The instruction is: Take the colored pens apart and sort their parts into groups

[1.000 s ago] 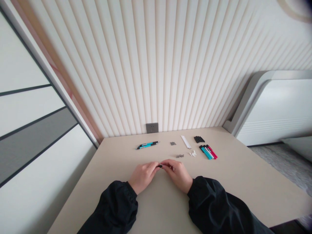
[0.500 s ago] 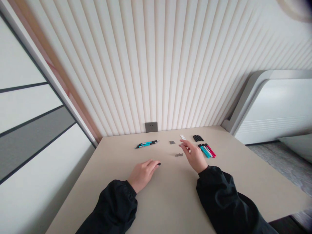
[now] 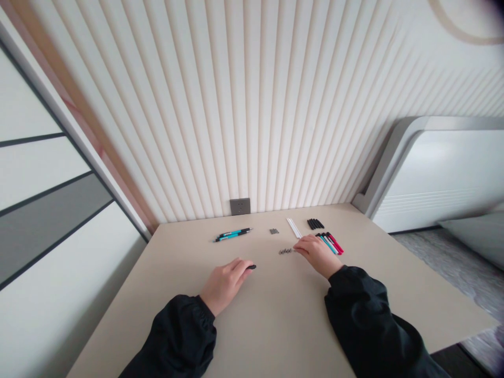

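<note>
My left hand (image 3: pixel 226 283) is closed round a small black pen part (image 3: pixel 251 266), whose end sticks out past the fingertips, low over the table. My right hand (image 3: pixel 317 254) is pinched at the right end of a short row of small metal springs (image 3: pixel 285 251), its fingertips on the last one. Behind that hand lie thin white refills (image 3: pixel 293 227). Coloured pen barrels (image 3: pixel 333 243) in blue, white and red are partly hidden by the right hand.
Two blue and black pens (image 3: pixel 233 234) lie at the back left of the beige table (image 3: pixel 268 325). Small grey pieces (image 3: pixel 274 231) are near the middle, several black pen parts (image 3: pixel 315 224) at the back right. A wall socket (image 3: pixel 240 206) sits above the table's back edge.
My right hand has come down from above the table to the springs, its fingers closing together. The white refills show more fully. My left hand keeps the black part; the view has shifted slightly.
</note>
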A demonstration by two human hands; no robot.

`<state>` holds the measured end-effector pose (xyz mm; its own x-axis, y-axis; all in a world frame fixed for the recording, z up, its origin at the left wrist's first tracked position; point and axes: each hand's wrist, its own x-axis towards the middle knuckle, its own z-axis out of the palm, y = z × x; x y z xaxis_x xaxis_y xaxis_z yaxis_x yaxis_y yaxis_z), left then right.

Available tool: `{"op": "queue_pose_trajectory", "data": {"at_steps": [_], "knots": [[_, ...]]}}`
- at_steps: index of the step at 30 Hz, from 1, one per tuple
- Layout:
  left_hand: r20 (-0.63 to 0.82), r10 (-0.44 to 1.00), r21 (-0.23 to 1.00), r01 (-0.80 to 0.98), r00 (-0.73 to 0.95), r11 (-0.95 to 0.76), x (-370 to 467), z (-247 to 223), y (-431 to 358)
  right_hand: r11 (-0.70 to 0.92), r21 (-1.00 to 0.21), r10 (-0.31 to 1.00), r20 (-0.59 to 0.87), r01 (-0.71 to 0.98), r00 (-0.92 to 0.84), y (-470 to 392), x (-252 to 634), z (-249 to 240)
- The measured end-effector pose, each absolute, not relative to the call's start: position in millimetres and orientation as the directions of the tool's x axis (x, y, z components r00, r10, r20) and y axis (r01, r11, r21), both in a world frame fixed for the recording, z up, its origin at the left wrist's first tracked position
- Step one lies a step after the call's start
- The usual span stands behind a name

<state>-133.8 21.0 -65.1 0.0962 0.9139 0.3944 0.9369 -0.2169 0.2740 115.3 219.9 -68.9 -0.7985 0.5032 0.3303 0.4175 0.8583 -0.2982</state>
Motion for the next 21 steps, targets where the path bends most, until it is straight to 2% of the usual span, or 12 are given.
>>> {"op": "queue_pose_trajectory", "data": {"at_steps": [5,10,12,15,18,21], "knots": [[0.384,0.918,0.245,0.947,0.101,-0.207,-133,-64,22,0.842,-0.279,0.535,0.315,0.463,-0.784,217,111,-73],[0.401,0.909,0.245,0.942,0.118,-0.231,-134,-64,22,0.831,-0.314,0.548,0.318,0.46,-0.774,214,111,-69],[0.416,0.902,0.253,0.938,0.115,-0.236,-135,-66,22,0.832,-0.32,0.549,0.354,0.453,-0.757,212,113,-64],[0.439,0.893,0.278,0.929,0.103,-0.244,-137,-71,23,0.836,-0.333,0.548,0.5,0.436,-0.67,203,111,-55],[0.471,0.876,0.311,0.908,0.11,-0.281,-136,-75,23,0.876,-0.364,0.48,0.614,0.315,-0.627,180,98,-50],[0.512,0.851,0.317,0.894,0.119,-0.316,-131,-74,22,0.934,-0.333,0.314,0.595,0.129,-0.74,153,79,-48]]}}
